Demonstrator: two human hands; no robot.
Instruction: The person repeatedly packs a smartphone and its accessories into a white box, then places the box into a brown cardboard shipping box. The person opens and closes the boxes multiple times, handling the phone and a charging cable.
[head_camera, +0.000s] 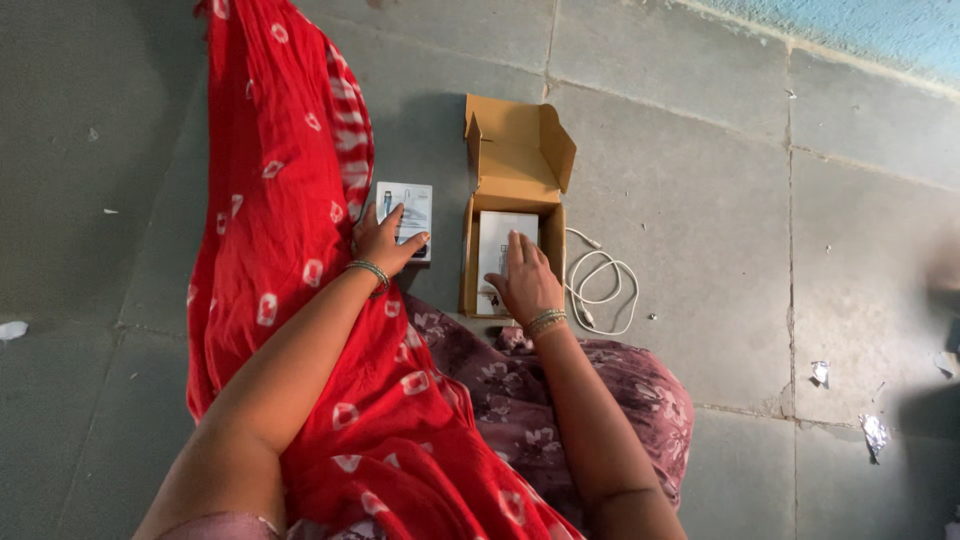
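While I sit on the grey stone floor (700, 200), my right hand (525, 285) lies flat and open on the white box (497, 240) that sits inside the open cardboard carton (520, 160), fingers stretched toward twelve o'clock and gripping nothing. My left hand (385, 242) rests with spread fingers on a second small white box (412, 205) at about ten o'clock from the carton, just beside the red patterned cloth (290, 200) draped over my lap; it presses down and does not close around the box.

The white box in the carton looks like thin printed card, flat and rectangular, with a small picture on its face. I judge it light and stiff enough to lift, but easy to dent at the corners. It fills the carton closely, so I would take it by its long edges, where the fingertips can slip between it and the carton wall. A coiled white cable (600, 285) lies on the floor at three o'clock, near the carton.
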